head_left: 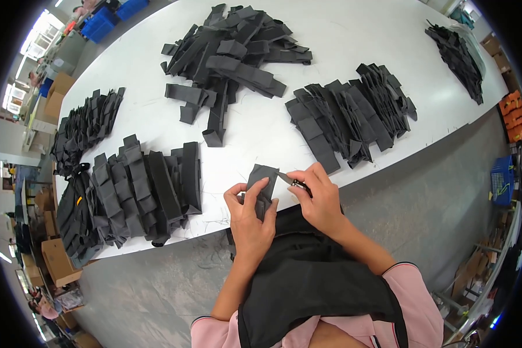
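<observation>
My left hand (250,227) grips a dark grey fabric strip (263,172) near the table's front edge, with the thumb and fingers closed on it. My right hand (322,202) is wrapped around small thread snips (286,178) with a dark handle. Their pointed tip lies at the strip's upper right corner; whether it touches the cloth I cannot tell. The lower part of the strip is hidden behind the left fingers. Loose thread bits lie on the white table (238,165) around my hands.
A loose heap of dark strips (232,52) lies at the far middle. Stacked strips sit to the right (351,116) and left (145,191). More bundles lie at the far left (90,124) and far right (457,61). A blue basket (501,180) stands beyond the table's right side.
</observation>
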{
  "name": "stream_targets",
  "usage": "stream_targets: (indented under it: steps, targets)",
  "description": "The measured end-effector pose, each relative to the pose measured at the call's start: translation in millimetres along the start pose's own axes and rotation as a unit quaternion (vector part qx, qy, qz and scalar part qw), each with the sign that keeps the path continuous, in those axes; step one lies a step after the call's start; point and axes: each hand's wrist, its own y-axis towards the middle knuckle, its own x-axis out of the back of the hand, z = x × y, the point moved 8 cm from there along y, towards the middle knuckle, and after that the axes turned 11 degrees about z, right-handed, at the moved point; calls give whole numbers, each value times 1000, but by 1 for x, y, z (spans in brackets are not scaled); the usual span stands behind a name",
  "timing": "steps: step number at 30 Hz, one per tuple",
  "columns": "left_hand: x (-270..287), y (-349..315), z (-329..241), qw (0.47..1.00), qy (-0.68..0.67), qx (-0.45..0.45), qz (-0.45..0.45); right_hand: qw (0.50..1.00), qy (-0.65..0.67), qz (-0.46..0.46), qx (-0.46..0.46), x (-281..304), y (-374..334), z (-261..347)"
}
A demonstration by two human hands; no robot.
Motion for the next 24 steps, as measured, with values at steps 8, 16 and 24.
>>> stream_targets:
  steps: [8, 16, 24]
  targets:
    - [-3, -2, 0, 1000, 17, -19, -9, 942, 305, 70, -125, -22, 5, -41]
    - [-18, 6, 3, 986, -118, -4, 118, 753, 577, 121, -293, -66, 7, -55]
    - [-65, -21, 38, 758, -571, 231, 213, 767, 545, 118, -317, -72, -7, -58]
